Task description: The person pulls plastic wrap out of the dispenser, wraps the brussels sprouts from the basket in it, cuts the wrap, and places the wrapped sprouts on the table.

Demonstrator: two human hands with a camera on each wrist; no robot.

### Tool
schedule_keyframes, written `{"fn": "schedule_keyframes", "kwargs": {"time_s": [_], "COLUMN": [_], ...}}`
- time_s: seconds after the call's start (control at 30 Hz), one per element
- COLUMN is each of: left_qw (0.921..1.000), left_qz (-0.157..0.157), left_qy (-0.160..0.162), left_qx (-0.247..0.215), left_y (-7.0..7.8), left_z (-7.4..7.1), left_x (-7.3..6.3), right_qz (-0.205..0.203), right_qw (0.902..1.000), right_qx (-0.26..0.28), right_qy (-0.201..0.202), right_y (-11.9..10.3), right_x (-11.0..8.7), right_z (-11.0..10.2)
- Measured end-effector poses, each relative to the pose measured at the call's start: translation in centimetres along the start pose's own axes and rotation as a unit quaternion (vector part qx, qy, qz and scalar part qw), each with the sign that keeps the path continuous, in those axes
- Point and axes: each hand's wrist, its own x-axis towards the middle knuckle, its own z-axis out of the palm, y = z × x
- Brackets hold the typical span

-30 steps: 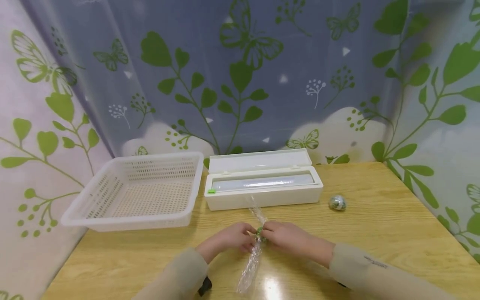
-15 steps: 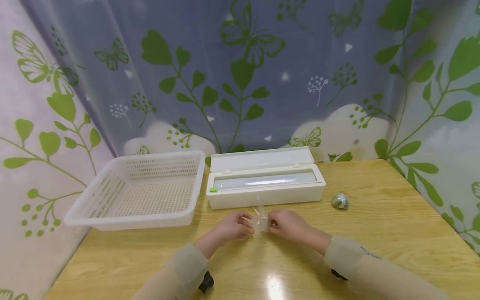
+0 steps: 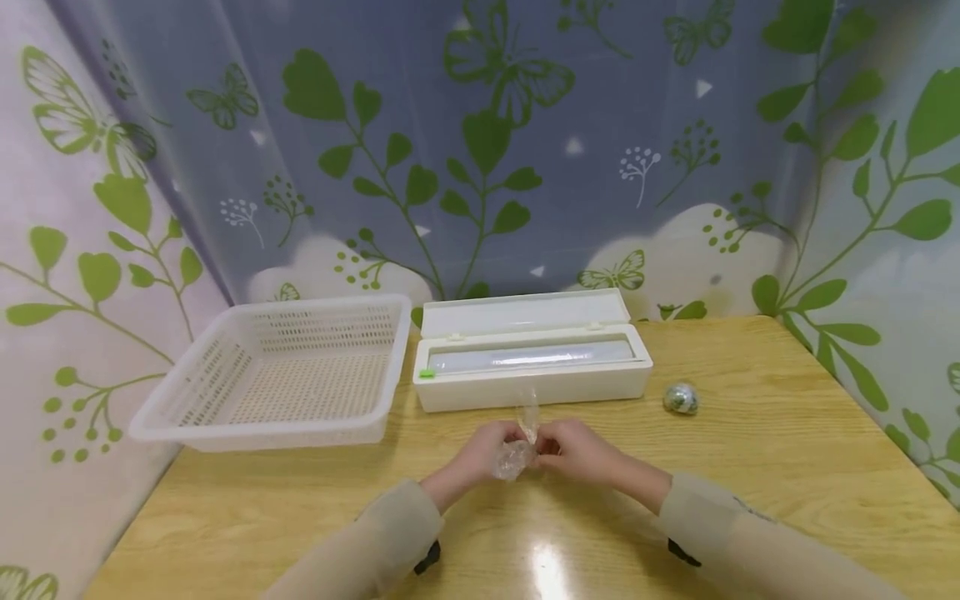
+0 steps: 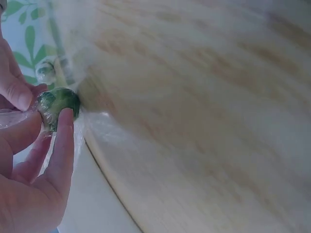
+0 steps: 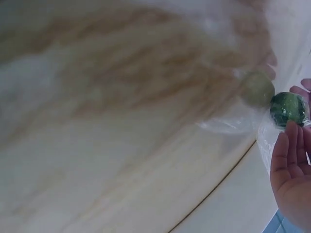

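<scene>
My left hand (image 3: pixel 483 454) and right hand (image 3: pixel 573 450) meet over the table's near middle. Between their fingers is a small round green ball (image 4: pixel 58 104) with darker stripes, wrapped in clear cling film. In the right wrist view the ball (image 5: pixel 287 109) rests against the fingertips. Bunched cling film (image 3: pixel 512 460) shows at the hands in the head view, and a twisted tail of film rises toward the box. My left hand (image 4: pixel 36 189) holds the ball, one finger along its side; my right hand (image 4: pixel 12 82) pinches the film beside it. The fingers partly hide each other.
A white cling film dispenser box (image 3: pixel 532 392) with raised lid stands behind the hands, a film roll inside. A white slotted basket (image 3: pixel 262 435) stands at left. Another film-wrapped ball (image 3: pixel 681 398) lies right of the box on the wooden table (image 3: pixel 750 467).
The long film tail hanging toward me has gone from there; the film is now bunched at the hands with a tail pointing away. The left hand has moved right, closer to the right hand.
</scene>
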Motion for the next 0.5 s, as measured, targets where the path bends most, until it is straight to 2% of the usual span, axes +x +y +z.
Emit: {"fn": "schedule_keyframes", "kwargs": {"time_s": [0.13, 0.2, 0.27, 0.37, 0.5], "left_qw": [0.9992, 0.9967, 0.9926, 0.9902, 0.9873], "left_qz": [-0.031, -0.058, -0.084, -0.093, -0.096], "left_qy": [0.003, 0.000, -0.003, -0.007, -0.016], "left_qx": [-0.025, -0.055, -0.087, -0.104, -0.125], "left_y": [-0.3, -0.3, -0.3, -0.4, -0.3], "left_z": [0.4, 0.7, 0.9, 1.0, 0.8], "left_x": [0.3, 0.4, 0.5, 0.5, 0.5], "right_qz": [-0.008, -0.034, -0.039, -0.034, -0.026], "right_qw": [0.9997, 0.9985, 0.9975, 0.9968, 0.9984], "right_qx": [0.021, 0.032, 0.046, 0.062, 0.042], "right_qy": [0.013, 0.030, 0.036, 0.037, 0.028], "right_y": [0.3, 1.0, 1.2, 1.2, 0.7], "right_x": [0.0, 0.1, 0.1, 0.1, 0.3], "right_z": [-0.2, -0.1, -0.2, -0.4, -0.9]}}
